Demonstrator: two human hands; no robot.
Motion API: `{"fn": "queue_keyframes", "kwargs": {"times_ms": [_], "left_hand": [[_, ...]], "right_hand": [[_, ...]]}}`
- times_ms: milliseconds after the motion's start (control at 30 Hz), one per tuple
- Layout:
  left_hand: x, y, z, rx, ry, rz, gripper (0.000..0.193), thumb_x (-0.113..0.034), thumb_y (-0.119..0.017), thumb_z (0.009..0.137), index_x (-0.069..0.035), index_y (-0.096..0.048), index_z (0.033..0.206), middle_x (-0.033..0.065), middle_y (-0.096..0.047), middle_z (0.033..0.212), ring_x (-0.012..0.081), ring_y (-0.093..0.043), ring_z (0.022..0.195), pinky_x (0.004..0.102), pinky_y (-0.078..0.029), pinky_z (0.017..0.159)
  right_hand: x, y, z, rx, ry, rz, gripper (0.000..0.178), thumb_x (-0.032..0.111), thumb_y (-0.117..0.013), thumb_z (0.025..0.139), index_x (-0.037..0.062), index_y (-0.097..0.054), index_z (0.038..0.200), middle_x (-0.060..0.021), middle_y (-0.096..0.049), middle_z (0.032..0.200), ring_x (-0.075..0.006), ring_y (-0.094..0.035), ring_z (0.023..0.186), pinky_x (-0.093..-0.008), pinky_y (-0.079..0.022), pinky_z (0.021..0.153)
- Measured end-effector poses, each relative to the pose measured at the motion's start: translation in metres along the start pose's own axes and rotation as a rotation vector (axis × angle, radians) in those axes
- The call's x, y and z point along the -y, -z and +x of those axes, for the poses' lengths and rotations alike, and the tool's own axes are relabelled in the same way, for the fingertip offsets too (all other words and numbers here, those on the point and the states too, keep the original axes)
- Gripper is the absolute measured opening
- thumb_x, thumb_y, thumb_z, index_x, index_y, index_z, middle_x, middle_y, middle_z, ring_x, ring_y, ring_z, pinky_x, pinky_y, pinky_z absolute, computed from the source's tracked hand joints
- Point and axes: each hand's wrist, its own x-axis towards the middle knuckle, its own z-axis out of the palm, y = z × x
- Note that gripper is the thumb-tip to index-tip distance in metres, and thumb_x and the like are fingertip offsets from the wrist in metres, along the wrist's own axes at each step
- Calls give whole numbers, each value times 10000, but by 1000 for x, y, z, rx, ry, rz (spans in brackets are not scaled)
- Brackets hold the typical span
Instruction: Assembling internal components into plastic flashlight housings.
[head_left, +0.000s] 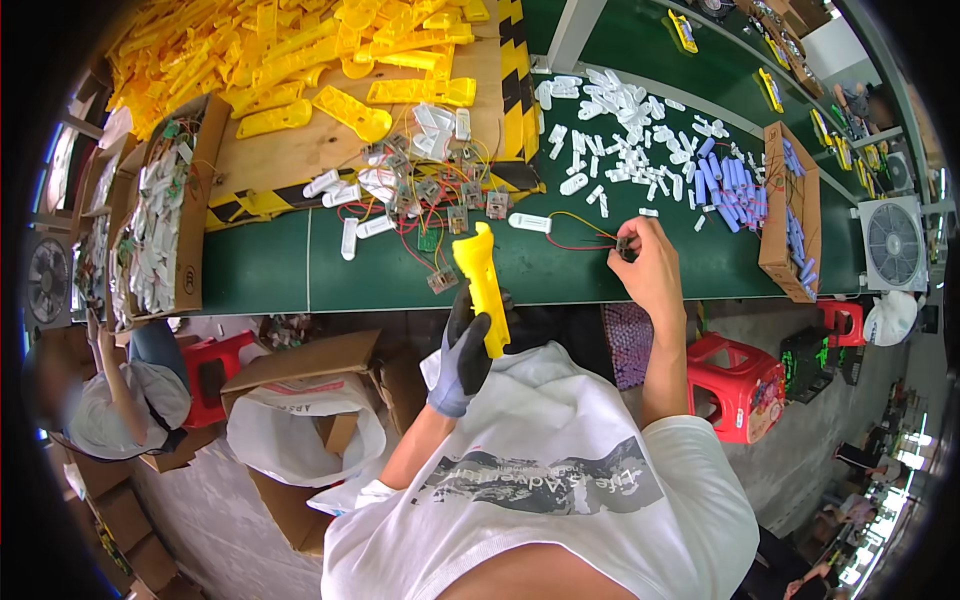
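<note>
- Left hand (pixel 463 355), in a grey and black glove, is wrapped round the lower part of a yellow casing (pixel 484 285). The casing sits just off the near edge of the green work surface (pixel 260 272), long and tilted, top end pointing at the bench. My guess: gripping it low leaves the upper part uncovered.
- Right hand (pixel 652 265) is bare, fingertips pinching a small dark part (pixel 627 250). Fingers cover most of it, so I can't really say what it is. Bare fingers probably suit something that tiny.
- Red and yellow wires (pixel 580 246) run from there to a white oval piece (pixel 530 222) lying on the green, so reach is likely limited by that lead.
- Awkward bit: a tangle of wired modules (pixel 457 220) right beyond the casing, easy to snag imo.
- Farther out: yellow casing heap (pixel 300 62), scattered white pieces (pixel 640 150), purple-blue cells (pixel 728 192) hemmed in by a cardboard box (pixel 777 195).
</note>
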Motion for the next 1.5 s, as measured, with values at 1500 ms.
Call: {"fn": "queue_keyframes", "kwargs": {"times_ms": [1500], "left_hand": [[16,-74,66,264,-84,-21,372,-197,-559,968,-30,-457,1285,164,-457,1408,257,-468,1255,391,-353,1073]], "right_hand": [[26,-58,-49,-362,185,725,345,88,-656,838,10,-604,1170,-87,-636,839,-149,-586,719,-282,-480,679]]}}
